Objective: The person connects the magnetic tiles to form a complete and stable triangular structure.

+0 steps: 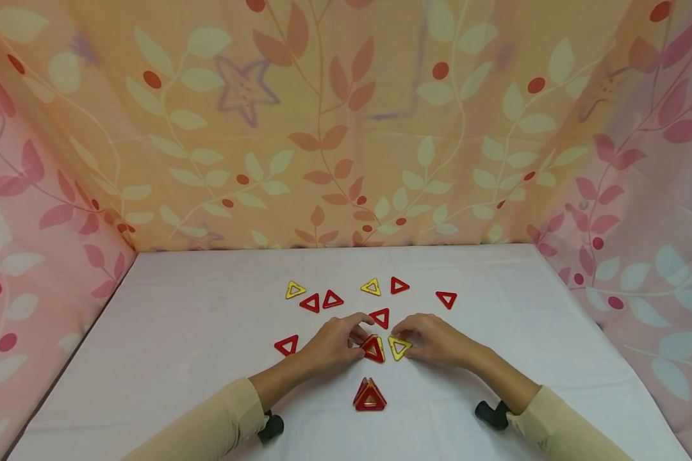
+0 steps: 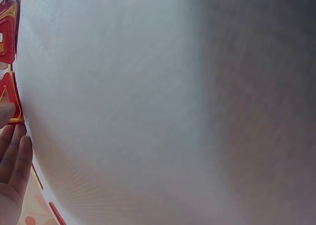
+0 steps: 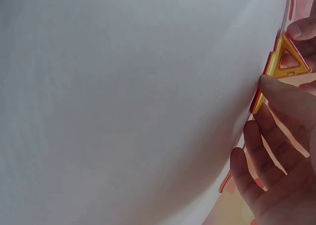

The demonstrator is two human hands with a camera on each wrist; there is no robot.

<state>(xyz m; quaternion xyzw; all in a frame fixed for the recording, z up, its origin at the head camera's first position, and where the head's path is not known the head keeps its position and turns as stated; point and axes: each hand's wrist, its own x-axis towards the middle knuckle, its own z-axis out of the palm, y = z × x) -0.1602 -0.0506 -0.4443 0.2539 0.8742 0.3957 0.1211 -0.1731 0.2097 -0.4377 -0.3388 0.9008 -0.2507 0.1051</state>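
Note:
Near the middle of the table, my left hand (image 1: 334, 342) holds a small cluster of red and yellow triangle tiles (image 1: 373, 349), its thumb pressed against the red face. To the right of that cluster, my right hand (image 1: 435, 339) pinches a yellow triangle tile (image 1: 400, 347) at its edge. In the right wrist view, this yellow tile (image 3: 257, 99) lies low along the tabletop between thumb and fingers, right beside the upright yellow face of the cluster (image 3: 295, 64). A pyramid of red and yellow triangle tiles (image 1: 370, 396) stands nearer the table's front.
Loose triangle tiles lie flat beyond the hands, among them yellow ones (image 1: 295, 290) and several red ones (image 1: 446, 299). One red tile (image 1: 287, 346) is close to the left forearm, another (image 1: 381, 318) just behind the cluster. Patterned curtains (image 1: 323, 128) enclose the white table (image 1: 179, 307).

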